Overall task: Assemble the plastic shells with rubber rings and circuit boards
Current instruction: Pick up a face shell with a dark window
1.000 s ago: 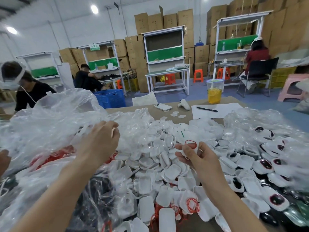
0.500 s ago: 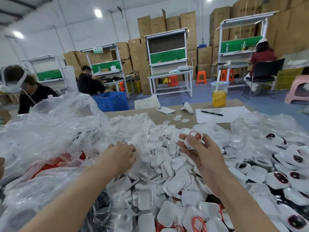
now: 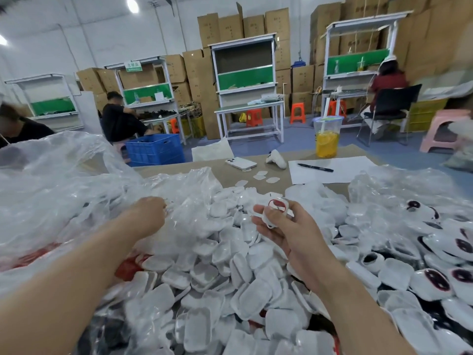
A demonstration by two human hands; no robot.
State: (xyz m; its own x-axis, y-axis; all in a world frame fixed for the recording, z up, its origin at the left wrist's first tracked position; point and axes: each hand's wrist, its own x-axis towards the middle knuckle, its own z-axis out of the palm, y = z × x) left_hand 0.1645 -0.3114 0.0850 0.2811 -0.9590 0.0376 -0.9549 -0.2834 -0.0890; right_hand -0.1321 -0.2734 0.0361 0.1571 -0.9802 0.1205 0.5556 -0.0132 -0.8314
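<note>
Right hand (image 3: pixel 284 234) — gripping white shell (image 3: pixel 268 222) with red ring (image 3: pixel 277 204). Left hand (image 3: pixel 149 213) — in plastic bag (image 3: pixel 76 188), grip indiscernible.

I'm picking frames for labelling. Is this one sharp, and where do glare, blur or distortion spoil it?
Head view: the right hand and its shell are fairly sharp; the far right edge is blurred; the wide angle tilts the shelving; a ceiling light blows out; the bags glint.
</note>
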